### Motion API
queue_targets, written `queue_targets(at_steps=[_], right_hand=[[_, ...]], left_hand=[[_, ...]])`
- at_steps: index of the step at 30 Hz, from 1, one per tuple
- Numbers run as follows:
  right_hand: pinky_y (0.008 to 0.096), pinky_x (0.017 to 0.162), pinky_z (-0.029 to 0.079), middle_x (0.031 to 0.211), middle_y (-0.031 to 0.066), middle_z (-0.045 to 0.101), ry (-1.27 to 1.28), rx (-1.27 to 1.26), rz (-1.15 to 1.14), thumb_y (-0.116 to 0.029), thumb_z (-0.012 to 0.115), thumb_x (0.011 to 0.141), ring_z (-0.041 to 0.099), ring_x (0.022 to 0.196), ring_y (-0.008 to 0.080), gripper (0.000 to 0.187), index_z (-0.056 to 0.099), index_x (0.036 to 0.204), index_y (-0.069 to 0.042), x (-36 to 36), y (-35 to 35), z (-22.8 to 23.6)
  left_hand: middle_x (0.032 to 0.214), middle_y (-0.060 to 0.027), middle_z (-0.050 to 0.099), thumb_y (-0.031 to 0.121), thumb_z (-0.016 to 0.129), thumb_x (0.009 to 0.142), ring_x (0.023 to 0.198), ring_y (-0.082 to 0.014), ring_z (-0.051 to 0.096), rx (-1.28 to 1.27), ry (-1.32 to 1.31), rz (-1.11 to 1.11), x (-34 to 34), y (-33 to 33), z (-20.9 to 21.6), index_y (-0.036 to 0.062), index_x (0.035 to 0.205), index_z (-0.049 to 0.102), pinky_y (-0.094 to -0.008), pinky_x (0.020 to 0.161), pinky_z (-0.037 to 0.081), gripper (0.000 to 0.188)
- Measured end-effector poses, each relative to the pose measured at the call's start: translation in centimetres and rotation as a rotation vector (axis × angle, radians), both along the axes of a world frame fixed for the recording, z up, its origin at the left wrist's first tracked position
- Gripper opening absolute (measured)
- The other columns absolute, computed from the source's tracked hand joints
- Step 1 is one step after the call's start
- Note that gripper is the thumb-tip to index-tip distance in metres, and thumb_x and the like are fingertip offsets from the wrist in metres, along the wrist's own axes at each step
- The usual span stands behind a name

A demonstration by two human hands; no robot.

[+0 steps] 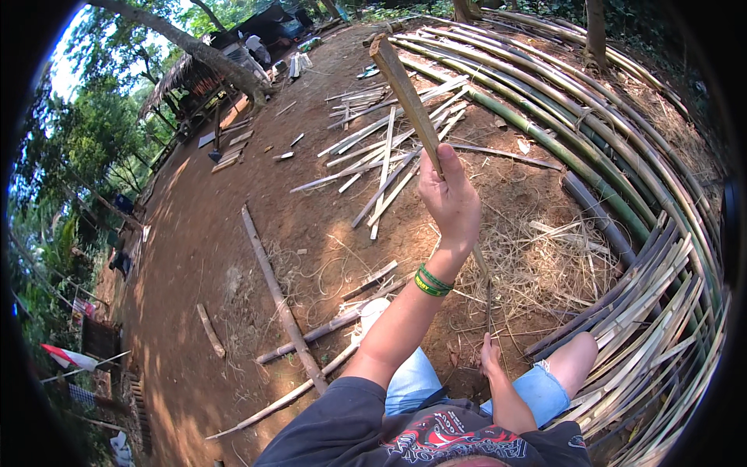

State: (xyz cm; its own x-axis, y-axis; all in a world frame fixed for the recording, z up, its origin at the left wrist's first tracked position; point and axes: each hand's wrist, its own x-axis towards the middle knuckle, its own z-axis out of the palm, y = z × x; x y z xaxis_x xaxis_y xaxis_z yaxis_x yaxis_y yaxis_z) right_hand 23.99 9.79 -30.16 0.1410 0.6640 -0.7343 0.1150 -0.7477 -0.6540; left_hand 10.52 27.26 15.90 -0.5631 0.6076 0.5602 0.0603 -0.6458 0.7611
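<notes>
My left hand [451,194], with a green and yellow band at its wrist, is raised in front of me. Its fingers are wrapped round a thick, straight-sided wooden stick [408,97] that slants up and away to the left. Lower down, between my knees, my right hand [490,354] is closed on a long, thin, dark tool [489,303]. It points away from me, up toward my left wrist. Whether this is a blade or a rod is too small to tell. Pale shavings [552,265] lie on the ground beyond my right hand.
Long bamboo poles [537,132] curve along the right side. Split bamboo strips [646,327] are piled by my right knee, and more slats [389,163] lie ahead. A thin log [276,288] lies on the dirt at left. A thatched hut [175,89] stands at far left.
</notes>
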Motion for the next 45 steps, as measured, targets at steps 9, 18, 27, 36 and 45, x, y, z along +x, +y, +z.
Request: queue_targets(at_steps=[9, 18, 27, 36, 45], right_hand=[[0.0395, 0.033, 0.035, 0.05, 0.0115, 0.051, 0.021, -0.067, 0.012, -0.067, 0.044, 0.093, 0.051, 0.038, 0.0243, 0.072, 0.053, 0.068, -0.001, 1.5, 0.6, -0.6], [0.0371, 0.038, 0.038, 0.054, 0.0076, 0.05, 0.135, -0.042, -0.039, -0.065, 0.049, 0.093, 0.05, 0.041, 0.0212, 0.065, 0.053, 0.07, -0.003, 1.2, 1.1, -1.3], [0.035, 0.039, 0.038, 0.053, 0.0071, 0.048, 0.138, -0.058, -0.019, -0.063, 0.047, 0.095, 0.047, 0.041, 0.0198, 0.064, 0.052, 0.074, -0.003, 1.0, 0.7, -1.8], [0.0348, 0.038, 0.038, 0.054, 0.0082, 0.049, 0.147, -0.096, -0.022, -0.064, 0.046, 0.095, 0.048, 0.041, 0.0197, 0.065, 0.052, 0.074, -0.003, 1.6, 0.6, -2.5], [0.0359, 0.04, 0.042, 0.054, 0.0089, 0.05, 0.172, -0.102, -0.012, -0.064, 0.045, 0.095, 0.048, 0.041, 0.0204, 0.065, 0.052, 0.078, -0.002, 1.0, 0.5, -1.2]], left_hand=[[0.068, 0.0043, 0.038, 0.055, 0.041, 0.101, 0.06, -0.0046, 0.036, 0.111, 0.047, -0.229, -0.8, -0.3, 0.7, 0.0056, 0.1, 0.047, -0.0203, 0.054, 0.032, 0.05], [0.084, -0.0039, 0.057, 0.053, 0.03, 0.104, 0.076, -0.0103, 0.055, 0.198, 0.148, -0.183, -4.6, -0.2, 3.3, 0.0007, 0.14, 0.038, -0.025, 0.071, 0.048, 0.064], [0.082, -0.0093, 0.062, 0.037, 0.032, 0.108, 0.069, -0.0104, 0.056, 0.327, -0.045, -0.273, -4.6, 0.2, 3.5, 0.0069, 0.11, 0.042, -0.0241, 0.063, 0.047, 0.032], [0.077, -0.0113, 0.062, 0.031, 0.038, 0.107, 0.059, -0.0151, 0.053, 0.256, -0.343, -0.491, -4.3, 1.2, 3.4, 0.0115, 0.098, 0.04, -0.0261, 0.055, 0.044, 0.021], [0.074, -0.0091, 0.059, 0.033, 0.035, 0.108, 0.059, -0.0153, 0.055, 0.087, -0.437, -0.603, -5.6, 0.8, 3.7, 0.0099, 0.097, 0.044, -0.0267, 0.055, 0.047, 0.026]])
